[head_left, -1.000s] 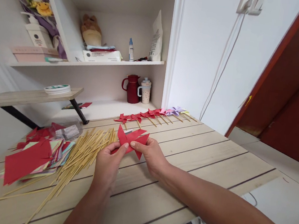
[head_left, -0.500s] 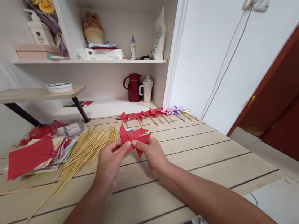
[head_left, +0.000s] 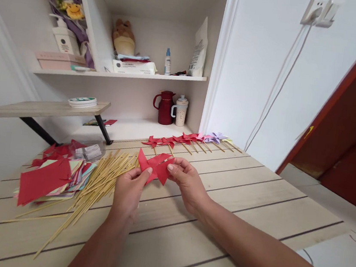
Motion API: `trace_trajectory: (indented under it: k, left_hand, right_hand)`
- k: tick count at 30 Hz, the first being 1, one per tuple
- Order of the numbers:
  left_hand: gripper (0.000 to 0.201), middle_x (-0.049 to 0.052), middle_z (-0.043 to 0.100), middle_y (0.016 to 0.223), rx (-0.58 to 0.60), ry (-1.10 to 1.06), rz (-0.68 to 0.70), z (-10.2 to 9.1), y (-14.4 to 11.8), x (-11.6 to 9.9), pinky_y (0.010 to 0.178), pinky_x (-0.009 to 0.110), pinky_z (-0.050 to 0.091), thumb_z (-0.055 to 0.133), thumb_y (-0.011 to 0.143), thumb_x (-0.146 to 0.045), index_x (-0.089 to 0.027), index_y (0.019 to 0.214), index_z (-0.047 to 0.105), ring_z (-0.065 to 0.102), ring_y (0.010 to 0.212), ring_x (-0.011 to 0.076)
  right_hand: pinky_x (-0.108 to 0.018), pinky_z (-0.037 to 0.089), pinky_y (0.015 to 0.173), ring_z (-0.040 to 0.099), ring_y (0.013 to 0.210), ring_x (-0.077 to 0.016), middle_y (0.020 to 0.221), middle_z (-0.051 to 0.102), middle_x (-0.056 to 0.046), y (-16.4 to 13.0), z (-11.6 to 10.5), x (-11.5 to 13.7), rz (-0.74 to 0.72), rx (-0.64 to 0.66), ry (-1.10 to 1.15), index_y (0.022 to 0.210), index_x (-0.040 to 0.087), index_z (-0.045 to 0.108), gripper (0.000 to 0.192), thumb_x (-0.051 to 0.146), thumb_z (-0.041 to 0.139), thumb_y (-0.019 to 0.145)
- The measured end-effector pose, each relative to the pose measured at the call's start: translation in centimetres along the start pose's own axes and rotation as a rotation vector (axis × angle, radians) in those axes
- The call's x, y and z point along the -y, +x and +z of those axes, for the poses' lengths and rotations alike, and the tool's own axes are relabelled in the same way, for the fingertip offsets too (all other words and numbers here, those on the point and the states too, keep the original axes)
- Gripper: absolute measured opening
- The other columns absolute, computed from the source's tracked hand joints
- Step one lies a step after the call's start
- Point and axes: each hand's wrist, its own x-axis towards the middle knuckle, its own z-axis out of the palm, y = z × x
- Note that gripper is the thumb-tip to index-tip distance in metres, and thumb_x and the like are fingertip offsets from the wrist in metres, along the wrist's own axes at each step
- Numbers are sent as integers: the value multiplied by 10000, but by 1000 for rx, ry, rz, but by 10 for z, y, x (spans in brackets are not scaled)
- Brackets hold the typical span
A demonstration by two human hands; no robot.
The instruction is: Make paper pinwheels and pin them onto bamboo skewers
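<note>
Above the middle of the tabletop (head_left: pixel 255 190) we hold one red paper pinwheel (head_left: pixel 156 166), clear of the boards. Our left hand (head_left: pixel 129 190) pinches its lower left blade between thumb and fingers; our right hand (head_left: pixel 188 182) pinches the right blade the same way. Both hands are closed on the paper.

Just left of the hands, toward the left edge, we list a loose heap of bamboo sticks (head_left: pixel 100 182), fanned out and pointing toward the near edge. Touching that heap on its left lies a pile of coloured paper squares (head_left: pixel 52 176), a red sheet uppermost, with a clear plastic bag (head_left: pixel 86 151) behind it.

Along the far edge we count a row of finished pinwheels on sticks (head_left: pixel 190 140), red ones to the left, pink, purple and yellow ones to the right, well apart from our hands.

Behind the far edge, in the white shelf recess, stand a dark red jug (head_left: pixel 164 108) and a lidded cup (head_left: pixel 180 111), side by side.
</note>
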Motion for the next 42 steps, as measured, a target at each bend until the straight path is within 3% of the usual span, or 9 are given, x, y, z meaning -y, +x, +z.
trace_trajectory:
  k: [8,15,21,31,42]
  left_hand:
    - [322,77,786,807,-38,-90,-26,-2,3,2,703,275,512,875,614,-352,-134,835,790,682,700,164]
    - [334,100,791,826,-32,-149,-55,-2,0,-2,720,296,529,890,596,-332,-117,832,789,703,715,186]
    - [344,82,785,793,-25,-147,-52,-1,0,-1,695,287,522,900,582,-352,-130,819,787,698,696,183]
    - [375,91,784,801,3,-236,-115,-2,0,-2,772,342,554,896,573,-310,-119,872,777,722,731,210]
    - [218,73,775,770,-94,-213,-122,-1,-1,-6,699,279,540,870,596,-230,-128,760,768,686,681,160]
  right_hand:
    - [-377,454,856,639,784,-183,884,752,-32,3,-2,-2,-8,-11,-47,836,208,723,331,500,837,727]
    - [-363,464,847,634,775,-175,810,730,-1,3,-5,-1,-34,21,-40,917,230,730,358,371,917,646]
    - [-359,450,843,631,789,-179,865,744,-19,1,-3,0,-38,23,-66,820,226,734,306,513,820,754]
    - [-344,464,828,641,775,-164,819,734,-20,3,-4,1,20,-16,-36,924,218,740,359,468,865,700]
    - [-344,474,784,636,728,-165,760,713,11,0,-3,-1,100,44,-81,965,227,710,421,382,912,631]
